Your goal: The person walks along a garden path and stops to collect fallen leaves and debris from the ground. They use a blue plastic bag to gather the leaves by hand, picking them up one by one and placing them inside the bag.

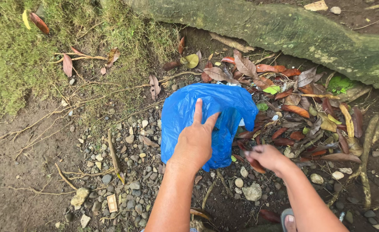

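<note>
In the head view, a blue plastic bag [185,120] lies on the ground at the middle of the picture, its mouth toward 3 o'clock. The left hand [194,144] rests on the bag's near side, with the index finger and thumb stretched toward 12 o'clock and the other fingers curled over the plastic, pinching a fold of it. The right hand [264,157], blurred, sits at 4 o'clock from the bag, just beside its lower edge; its fingers are clenched around a reddish-brown leaf [257,166]. A heap of dry leaves [310,116], red, brown and yellow, spreads from 1 to 3 o'clock of the bag and touches its open side. A mossy tree root [284,30] crosses the top from 12 to 2 o'clock. Grey pebbles [129,172] cover the dirt at 7 to 9 o'clock of the bag, and grass [26,47] fills the corner at 10 o'clock. A sandalled toe [289,221] shows at 5 o'clock.
</note>
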